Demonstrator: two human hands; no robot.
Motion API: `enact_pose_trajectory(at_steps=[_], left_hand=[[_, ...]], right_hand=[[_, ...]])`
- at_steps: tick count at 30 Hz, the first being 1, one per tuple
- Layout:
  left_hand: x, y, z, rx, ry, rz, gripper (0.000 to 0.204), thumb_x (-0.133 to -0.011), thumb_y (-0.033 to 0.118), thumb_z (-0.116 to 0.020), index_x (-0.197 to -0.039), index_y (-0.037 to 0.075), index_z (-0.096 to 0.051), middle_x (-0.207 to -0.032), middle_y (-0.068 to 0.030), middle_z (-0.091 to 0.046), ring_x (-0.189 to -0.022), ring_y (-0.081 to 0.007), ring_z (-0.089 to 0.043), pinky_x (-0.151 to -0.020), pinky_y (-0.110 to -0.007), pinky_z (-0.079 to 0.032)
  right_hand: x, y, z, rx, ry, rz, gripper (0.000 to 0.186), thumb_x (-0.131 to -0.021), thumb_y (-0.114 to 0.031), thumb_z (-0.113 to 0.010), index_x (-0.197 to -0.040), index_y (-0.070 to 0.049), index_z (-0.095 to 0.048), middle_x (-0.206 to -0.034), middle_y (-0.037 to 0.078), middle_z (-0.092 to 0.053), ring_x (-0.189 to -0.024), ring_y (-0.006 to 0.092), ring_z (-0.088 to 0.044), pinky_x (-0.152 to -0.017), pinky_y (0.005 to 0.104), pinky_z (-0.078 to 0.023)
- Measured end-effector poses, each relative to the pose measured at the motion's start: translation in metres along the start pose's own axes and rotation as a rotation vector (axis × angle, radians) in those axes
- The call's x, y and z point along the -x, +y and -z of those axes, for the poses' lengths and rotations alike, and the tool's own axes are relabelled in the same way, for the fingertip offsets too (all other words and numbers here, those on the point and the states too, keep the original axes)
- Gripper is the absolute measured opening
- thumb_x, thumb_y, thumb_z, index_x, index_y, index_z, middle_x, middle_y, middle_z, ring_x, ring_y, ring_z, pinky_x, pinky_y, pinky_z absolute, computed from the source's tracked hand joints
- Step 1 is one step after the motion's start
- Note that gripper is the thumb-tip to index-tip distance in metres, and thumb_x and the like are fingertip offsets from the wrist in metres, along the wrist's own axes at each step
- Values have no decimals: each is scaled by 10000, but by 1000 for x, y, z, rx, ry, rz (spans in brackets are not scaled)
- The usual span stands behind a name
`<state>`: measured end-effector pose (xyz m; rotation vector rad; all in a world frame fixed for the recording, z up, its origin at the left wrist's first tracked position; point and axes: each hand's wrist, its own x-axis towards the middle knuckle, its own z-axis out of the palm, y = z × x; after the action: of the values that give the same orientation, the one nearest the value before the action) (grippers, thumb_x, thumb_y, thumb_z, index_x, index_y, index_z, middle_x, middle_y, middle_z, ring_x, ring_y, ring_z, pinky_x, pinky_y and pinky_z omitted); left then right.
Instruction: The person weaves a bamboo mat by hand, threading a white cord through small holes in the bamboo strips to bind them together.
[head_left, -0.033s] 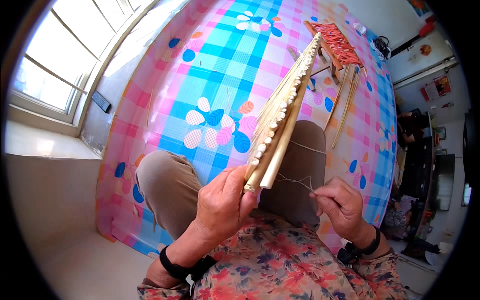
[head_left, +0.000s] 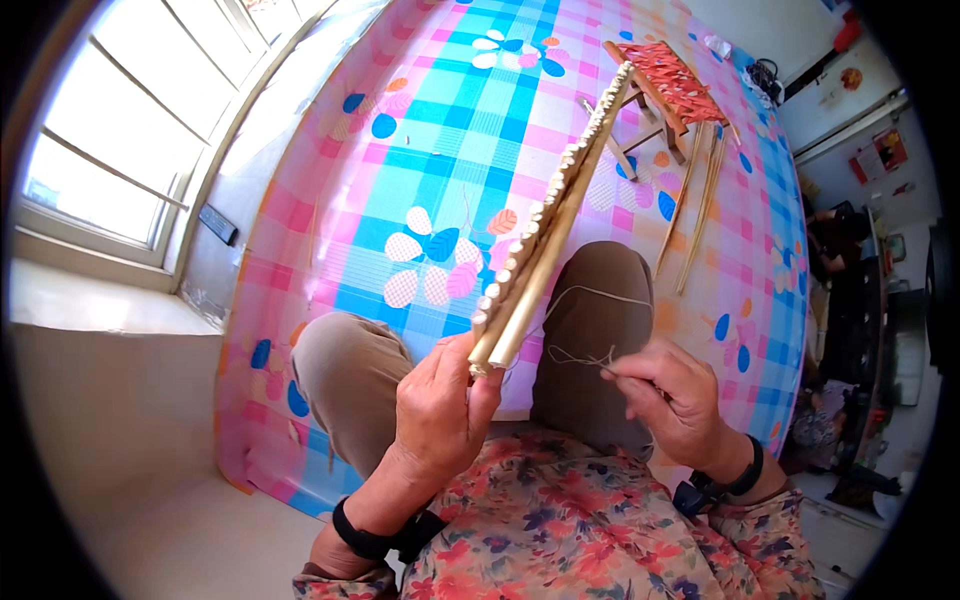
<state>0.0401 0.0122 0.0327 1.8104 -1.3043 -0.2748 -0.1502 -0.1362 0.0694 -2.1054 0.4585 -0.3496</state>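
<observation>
My left hand [head_left: 440, 410] grips the lower end of a long bundle of pale reed sticks [head_left: 548, 222], a row of cut ends along its top and thicker poles beside it, pointing away from me over my knees. My right hand [head_left: 660, 395] is at the right of the bundle, thumb and forefinger pinched on a thin looped thread [head_left: 585, 356], which runs toward the bundle across my right knee [head_left: 595, 270].
I sit on a checked floral sheet [head_left: 370, 220]. A wooden folding stool with a red woven seat [head_left: 668, 85] and loose long sticks [head_left: 700, 210] lie ahead right. A remote [head_left: 218, 225] rests by the left window [head_left: 110, 130]. Dark furniture and household items line the right side.
The bundle and my left hand have shifted slightly left, with the bundle's side strands less visible. My right hand has moved a little left and up with the thread.
</observation>
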Motion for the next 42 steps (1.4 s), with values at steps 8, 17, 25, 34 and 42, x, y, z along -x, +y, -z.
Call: enact_pose_trajectory(at_steps=[8,17,25,34,42], left_hand=[[10,-1,6,107,93,279,308,-973,187,-404,-1010,-57,-587,-837,-187,-596,-733,-307,-581,-659,-355,-442],[26,-17,17,111,168,390,532,-996,416,-381,-1047,-74,-581,-917,-30,-584,-814,-89,-481,-682,-233,-371],[31,-23,21,125,198,420,581,-988,465,-392,-1059,-79,-585,-947,-50,-597,-823,-99,-510,-679,-236,-396],[31,-27,20,86,254,417,539,-992,424,-372,-892,-71,-559,-742,-65,-527,-710,-138,-467,-597,-308,-349],[32,-33,16,134,313,402,554,-990,439,-373,-878,-73,-555,-752,-58,-525,-723,-137,-458,-607,-306,-347]], right_hand=[[-49,17,-59,-237,53,256,247,-814,-19,-592,-1059,9,-596,-835,154,-556,-747,329,-593,-620,381,-499],[-67,20,-89,-283,64,358,254,-804,-48,-605,-1055,-11,-604,-817,123,-564,-750,297,-605,-631,370,-517],[-74,22,-93,-295,41,365,227,-816,-83,-605,-1033,-17,-619,-800,108,-549,-730,281,-601,-626,357,-516],[-78,23,-100,-321,63,369,234,-832,-115,-589,-1050,-39,-625,-806,108,-557,-754,284,-612,-634,364,-519],[-80,23,-101,-325,78,375,218,-855,-80,-628,-1071,-53,-630,-787,115,-545,-700,296,-611,-592,368,-515]])
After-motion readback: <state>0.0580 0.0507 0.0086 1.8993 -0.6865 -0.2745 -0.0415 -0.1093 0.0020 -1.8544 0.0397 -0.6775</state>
